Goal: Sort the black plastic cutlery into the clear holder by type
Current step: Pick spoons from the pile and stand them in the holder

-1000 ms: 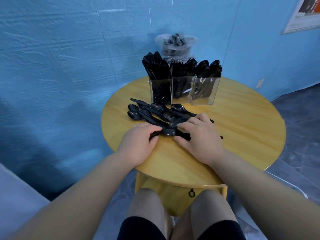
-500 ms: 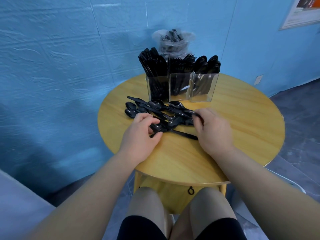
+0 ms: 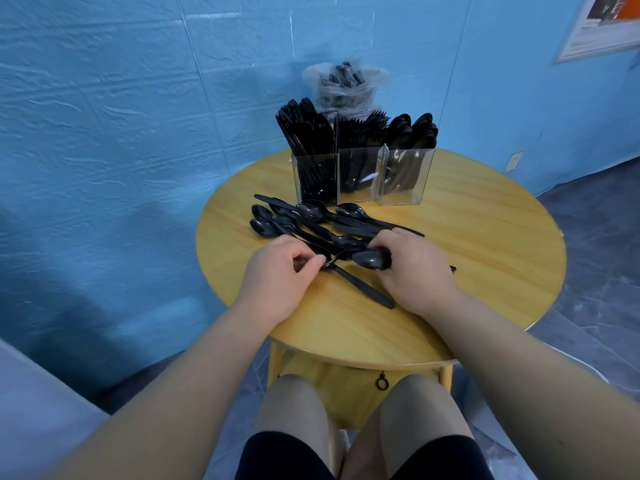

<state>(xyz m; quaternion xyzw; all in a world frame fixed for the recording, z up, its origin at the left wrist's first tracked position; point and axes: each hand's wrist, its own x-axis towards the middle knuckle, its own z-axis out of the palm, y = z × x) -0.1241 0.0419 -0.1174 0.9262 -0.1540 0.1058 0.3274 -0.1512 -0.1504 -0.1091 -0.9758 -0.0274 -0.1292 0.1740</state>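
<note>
A loose pile of glossy black plastic cutlery point(image 3: 311, 223), mostly oval-bowled spoons with slim handles, lies at the centre of the round, wood-grained yellow table point(image 3: 485, 244). The left hand point(image 3: 280, 271) curls its fingers and pinches a piece at the pile's near edge; the right hand point(image 3: 412, 268) grips a spoon point(image 3: 372, 259), bowl pointing left. Above the pile stands the clear holder point(image 3: 363, 178), three square-walled compartments packed with knives at left, forks in the middle, spoons at right. Behind it, against the textured blue wall, sits a crinkled clear bag point(image 3: 346, 84) of more cutlery.
</note>
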